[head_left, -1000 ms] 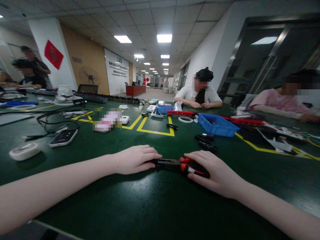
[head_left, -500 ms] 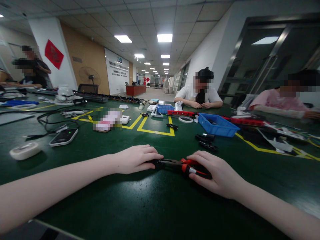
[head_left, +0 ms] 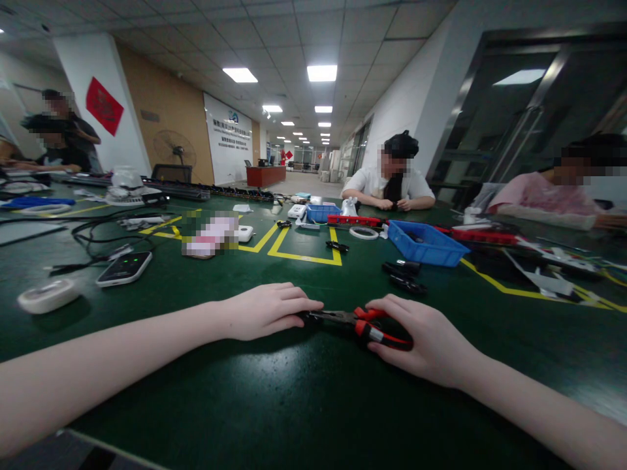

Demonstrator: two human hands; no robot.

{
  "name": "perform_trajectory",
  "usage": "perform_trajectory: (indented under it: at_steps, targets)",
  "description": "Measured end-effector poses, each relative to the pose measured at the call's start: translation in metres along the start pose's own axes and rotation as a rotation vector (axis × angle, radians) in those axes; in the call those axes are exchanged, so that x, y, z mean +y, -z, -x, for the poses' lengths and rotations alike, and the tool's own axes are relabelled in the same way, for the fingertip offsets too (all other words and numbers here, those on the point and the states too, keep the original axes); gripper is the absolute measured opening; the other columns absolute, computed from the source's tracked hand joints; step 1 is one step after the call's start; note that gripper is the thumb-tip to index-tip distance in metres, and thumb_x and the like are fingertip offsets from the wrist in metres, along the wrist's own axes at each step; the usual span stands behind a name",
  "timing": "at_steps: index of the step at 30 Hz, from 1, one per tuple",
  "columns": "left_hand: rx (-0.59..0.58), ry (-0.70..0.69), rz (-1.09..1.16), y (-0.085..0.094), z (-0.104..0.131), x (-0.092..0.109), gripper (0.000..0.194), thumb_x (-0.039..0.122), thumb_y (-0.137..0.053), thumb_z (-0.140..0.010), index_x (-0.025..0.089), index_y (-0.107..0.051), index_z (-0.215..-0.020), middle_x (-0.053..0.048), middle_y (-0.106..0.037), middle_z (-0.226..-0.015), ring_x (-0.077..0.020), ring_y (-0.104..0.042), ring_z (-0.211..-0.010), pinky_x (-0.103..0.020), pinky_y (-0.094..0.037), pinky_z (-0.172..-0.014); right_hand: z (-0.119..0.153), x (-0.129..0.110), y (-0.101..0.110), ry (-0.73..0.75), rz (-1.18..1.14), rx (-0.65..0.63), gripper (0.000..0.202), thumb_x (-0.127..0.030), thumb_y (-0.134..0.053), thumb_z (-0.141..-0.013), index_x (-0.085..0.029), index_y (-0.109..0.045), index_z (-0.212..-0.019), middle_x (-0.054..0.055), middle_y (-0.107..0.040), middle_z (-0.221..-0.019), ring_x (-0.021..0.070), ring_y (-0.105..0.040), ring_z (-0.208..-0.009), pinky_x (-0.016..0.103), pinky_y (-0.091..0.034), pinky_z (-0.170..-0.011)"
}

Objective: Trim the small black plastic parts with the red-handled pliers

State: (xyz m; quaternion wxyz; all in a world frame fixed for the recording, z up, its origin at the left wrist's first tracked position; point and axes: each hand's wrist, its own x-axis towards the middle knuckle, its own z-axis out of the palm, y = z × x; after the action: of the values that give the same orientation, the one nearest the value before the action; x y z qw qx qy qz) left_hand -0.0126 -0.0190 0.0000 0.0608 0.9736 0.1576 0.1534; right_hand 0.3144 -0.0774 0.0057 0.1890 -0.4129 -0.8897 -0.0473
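My right hand is wrapped around the red-and-black handles of a pair of long-nose pliers, which lie low over the green table and point left. The handles are spread apart inside my grip. At the pliers' tip, my left hand pinches a small black part between thumb and fingers. Most of that part is hidden by my fingers, and I cannot tell whether the jaws close on it. Beyond my right hand lie several black pieces much like clips.
A blue bin stands beyond my right hand. To the left are a black-faced device with green lights, a white oval case, a phone and black cables. A co-worker in white sits across the green table.
The pliers' handles have spread slightly, and my right hand's grip has widened with them. My left hand has stayed nearly in place.
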Motion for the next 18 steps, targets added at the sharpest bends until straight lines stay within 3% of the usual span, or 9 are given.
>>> perform_trajectory:
  at_steps: [7, 12, 18]
  targets:
    - [0.010, 0.015, 0.005, -0.0009, 0.0005, 0.0003, 0.040, 0.029, -0.041, -0.107, 0.020, -0.046, -0.145, -0.012, -0.063, -0.124, -0.0239, -0.061, -0.110, -0.036, -0.050, -0.096, -0.0010, -0.0003, 0.0001, 0.104, 0.170, 0.179, 0.045, -0.045, -0.069, -0.083, -0.022, -0.062, -0.121, 0.010, -0.072, -0.109, 0.0272, -0.068, -0.096, 0.045, -0.049, -0.087]
    - [0.005, 0.017, 0.026, -0.0010, 0.0008, -0.0003, 0.040, 0.029, -0.042, -0.107, 0.021, -0.045, -0.146, -0.012, -0.063, -0.126, -0.0241, -0.060, -0.112, -0.036, -0.049, -0.097, -0.0003, -0.0014, 0.0008, 0.162, 0.253, 0.233, 0.047, -0.042, -0.069, -0.084, -0.022, -0.057, -0.125, 0.009, -0.072, -0.110, 0.0281, -0.067, -0.102, 0.053, -0.039, -0.102]
    - [-0.021, 0.014, 0.023, -0.0003, 0.0007, -0.0016, 0.040, 0.029, -0.042, -0.107, 0.021, -0.043, -0.146, -0.011, -0.061, -0.129, -0.0244, -0.058, -0.115, -0.036, -0.048, -0.098, 0.0005, -0.0003, 0.0001, 0.186, 0.290, 0.272, 0.050, -0.042, -0.070, -0.082, -0.022, -0.057, -0.126, 0.008, -0.072, -0.111, 0.0287, -0.066, -0.105, 0.054, -0.035, -0.107]
